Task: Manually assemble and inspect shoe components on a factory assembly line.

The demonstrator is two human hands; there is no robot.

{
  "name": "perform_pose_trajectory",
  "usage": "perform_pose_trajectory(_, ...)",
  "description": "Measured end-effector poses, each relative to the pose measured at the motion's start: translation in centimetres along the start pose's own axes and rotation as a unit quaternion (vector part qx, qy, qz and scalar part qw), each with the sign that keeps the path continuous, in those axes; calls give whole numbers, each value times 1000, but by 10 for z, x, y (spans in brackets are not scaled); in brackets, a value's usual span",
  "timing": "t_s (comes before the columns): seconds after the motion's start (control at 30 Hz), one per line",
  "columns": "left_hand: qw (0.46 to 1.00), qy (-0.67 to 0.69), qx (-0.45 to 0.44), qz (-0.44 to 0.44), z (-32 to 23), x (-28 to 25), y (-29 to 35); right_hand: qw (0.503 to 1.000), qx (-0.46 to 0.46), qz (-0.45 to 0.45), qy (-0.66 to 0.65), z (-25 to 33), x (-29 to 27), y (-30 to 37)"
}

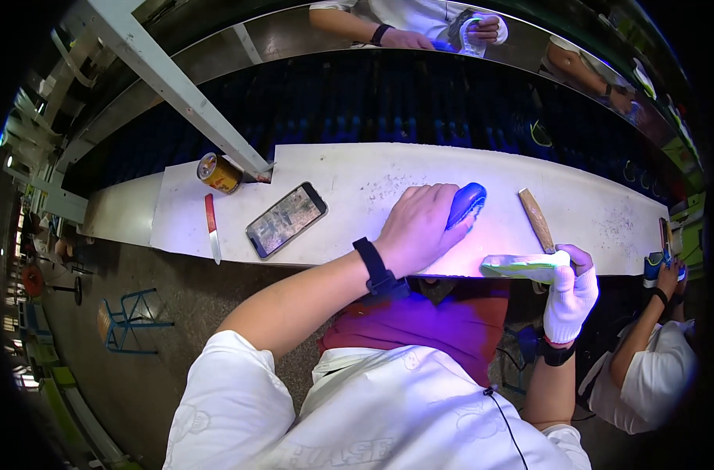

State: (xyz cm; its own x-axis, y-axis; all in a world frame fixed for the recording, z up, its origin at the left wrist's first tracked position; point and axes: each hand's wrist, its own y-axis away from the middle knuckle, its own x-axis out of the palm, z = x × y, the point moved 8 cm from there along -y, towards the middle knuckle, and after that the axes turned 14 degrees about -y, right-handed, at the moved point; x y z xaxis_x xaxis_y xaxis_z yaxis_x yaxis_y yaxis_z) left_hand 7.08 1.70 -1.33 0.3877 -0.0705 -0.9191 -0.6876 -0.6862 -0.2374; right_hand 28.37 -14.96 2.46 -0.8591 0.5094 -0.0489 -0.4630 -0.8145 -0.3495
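Observation:
On the white worktop, my left hand [424,222] curls over a blue rounded piece [468,204] with a smooth top and a rough, paler edge. It looks like the toe of a shoe, but my fingers hide the rest. My right hand [570,299], in a white knitted glove, pinches a white and green shoe sole [518,267] by one end at the front edge of the worktop. Just beyond the sole lies a tool with a wooden handle [536,219]; its lower end is hidden behind the sole and glove.
On the worktop [349,180] lie a phone [286,220] and a red-handled knife [212,227], with a gold can [219,173] behind. A metal post [177,86] rises at left. Co-workers [420,31] sit opposite and at right [647,352]. A dark conveyor [333,102] runs behind.

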Motion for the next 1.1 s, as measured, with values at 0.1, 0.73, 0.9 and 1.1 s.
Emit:
perform_pose_trajectory(0.1, 960, 202, 85, -177, -23, -38, 28, 976, 20, -37, -212, -32, 1, 14)
perform_pose_trajectory(0.73, 933, 313, 52, -169, -36, -51, 100, 908, 99, 105, -392, -17, 113, 40)
perform_pose_trajectory(0.9, 903, 383, 38, -193, -45, -34, 119, 903, 94, 89, -409, -11, 120, 49)
perform_pose_trajectory(1.1, 895, 383, 20, -229, -44, -37, 121, 898, 115, 105, -412, -16, 126, 52)
